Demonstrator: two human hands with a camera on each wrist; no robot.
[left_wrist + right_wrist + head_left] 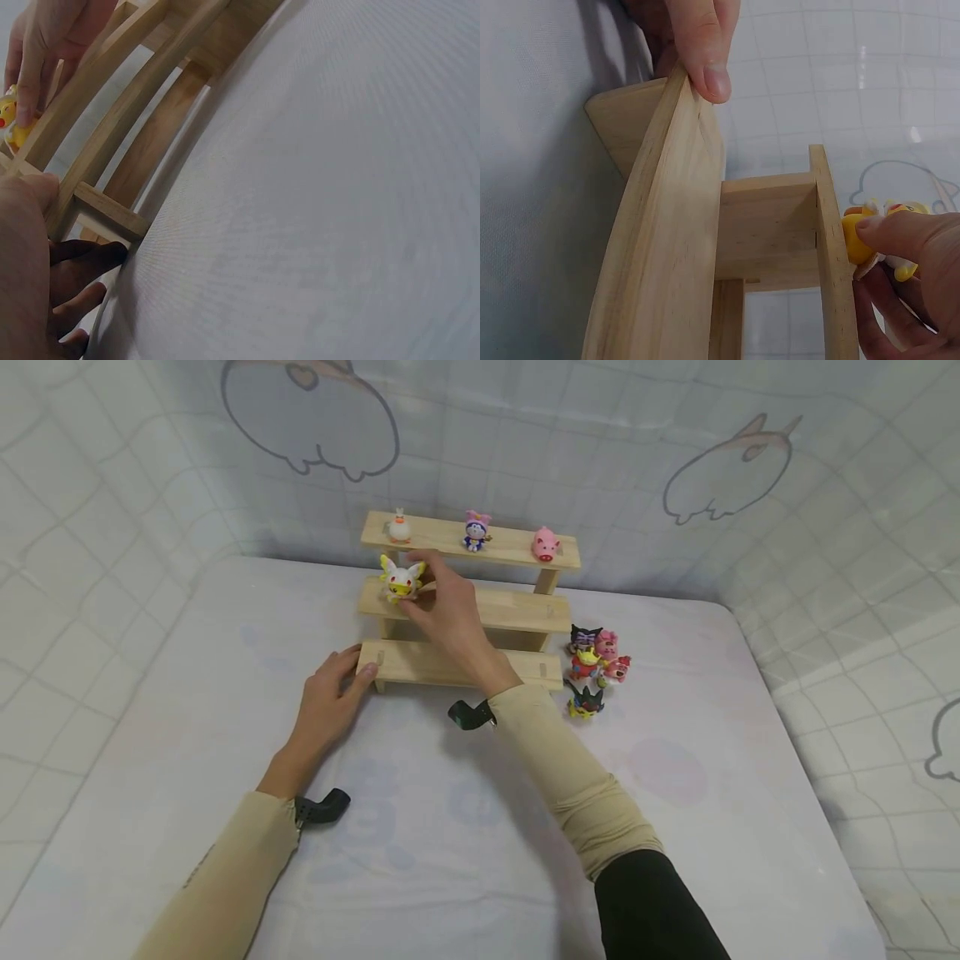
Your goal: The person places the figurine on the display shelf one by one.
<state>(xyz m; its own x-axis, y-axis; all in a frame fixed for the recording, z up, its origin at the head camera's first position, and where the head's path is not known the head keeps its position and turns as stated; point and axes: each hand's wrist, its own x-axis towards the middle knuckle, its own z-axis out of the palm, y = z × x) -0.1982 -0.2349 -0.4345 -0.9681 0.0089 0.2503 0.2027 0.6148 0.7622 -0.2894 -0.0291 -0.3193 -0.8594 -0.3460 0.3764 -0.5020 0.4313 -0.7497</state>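
A three-step wooden display stand [420, 662] stands on the cloth-covered table. My right hand [455, 612] pinches a yellow figurine with a white, long-eared hood [401, 578] at the left end of the middle step. In the right wrist view the figurine's yellow body [857, 236] is close against that step; whether it bears its full weight there I cannot tell. My left hand [328, 700] grips the left end of the lowest step. The left thumb [705, 64] lies on top of the board, and the other fingers [79, 274] are underneath at the side.
On the top step stand a white duck-like figurine [400, 529], a blue figurine with a pink hat [476, 532] and a pink pig [546, 544]. Several figurines cluster right of the stand, among them a red-and-green one [585, 663] and a black-and-yellow one [585, 702]. A patterned curtain [525, 452] hangs behind.
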